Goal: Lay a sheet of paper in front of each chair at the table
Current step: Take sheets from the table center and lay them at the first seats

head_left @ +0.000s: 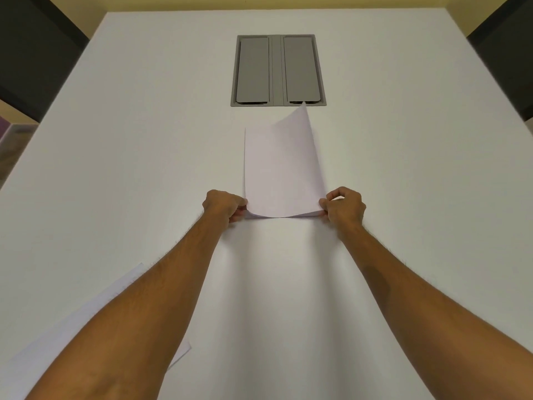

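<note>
A white sheet of paper (278, 168) is held above the middle of the white table (144, 140). My left hand (223, 204) pinches its near left corner and my right hand (344, 207) pinches its near right corner. The sheet curves upward, its far right corner lifted toward the grey panel. More white paper (86, 319) lies flat at the near left of the table, partly hidden under my left forearm. No chair seat can be made out; dark shapes stand at both far sides.
A grey recessed cable panel (278, 70) with two flaps sits in the table's far middle. Dark shapes stand beyond the far left (34, 53) and far right (504, 53) table edges. A clear storage box (14, 140) is on the floor at left.
</note>
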Demonstrator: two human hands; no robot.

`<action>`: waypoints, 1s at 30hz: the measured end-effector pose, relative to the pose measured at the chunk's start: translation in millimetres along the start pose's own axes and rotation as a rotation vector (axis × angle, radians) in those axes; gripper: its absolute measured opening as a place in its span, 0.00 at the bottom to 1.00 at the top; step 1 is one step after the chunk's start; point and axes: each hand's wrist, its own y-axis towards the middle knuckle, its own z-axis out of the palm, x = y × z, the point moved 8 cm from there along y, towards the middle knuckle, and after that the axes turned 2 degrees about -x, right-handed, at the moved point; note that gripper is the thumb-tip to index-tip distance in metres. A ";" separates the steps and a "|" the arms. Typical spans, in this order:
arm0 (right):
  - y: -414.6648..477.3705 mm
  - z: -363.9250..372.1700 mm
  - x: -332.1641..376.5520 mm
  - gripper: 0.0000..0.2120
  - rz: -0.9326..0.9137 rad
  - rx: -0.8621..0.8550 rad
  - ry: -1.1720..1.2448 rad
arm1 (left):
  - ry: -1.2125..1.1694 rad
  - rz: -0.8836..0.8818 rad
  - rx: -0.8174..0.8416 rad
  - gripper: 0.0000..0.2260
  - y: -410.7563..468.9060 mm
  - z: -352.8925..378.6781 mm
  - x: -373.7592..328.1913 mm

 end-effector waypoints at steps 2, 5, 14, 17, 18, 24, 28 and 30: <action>-1.4 1.8 -5.1 0.09 0.033 0.036 0.123 | -0.039 0.007 0.028 0.10 0.2 0.0 3.1; -3.8 3.0 -7.9 0.09 0.038 0.089 0.219 | -0.098 -0.004 0.082 0.11 -1.8 -0.1 7.0; -25.9 -10.6 -11.4 0.07 -0.025 0.218 0.362 | -0.244 0.053 0.179 0.08 -27.2 -12.7 14.4; -41.2 -22.9 -8.8 0.10 -0.058 0.245 0.421 | -0.335 0.046 0.239 0.08 -48.9 -13.8 17.0; -46.1 -27.6 -9.1 0.10 -0.062 0.255 0.437 | -0.348 0.056 0.261 0.08 -57.1 -14.9 18.3; -79.9 -61.9 -16.8 0.11 -0.085 0.323 0.488 | -0.373 0.150 0.406 0.08 -114.7 -24.2 29.2; -110.7 -85.3 -23.9 0.11 -0.081 0.369 0.548 | -0.414 0.162 0.480 0.10 -152.8 -25.3 45.5; -127.5 -98.3 -29.6 0.10 -0.076 0.388 0.563 | -0.420 0.169 0.488 0.09 -170.0 -25.8 54.5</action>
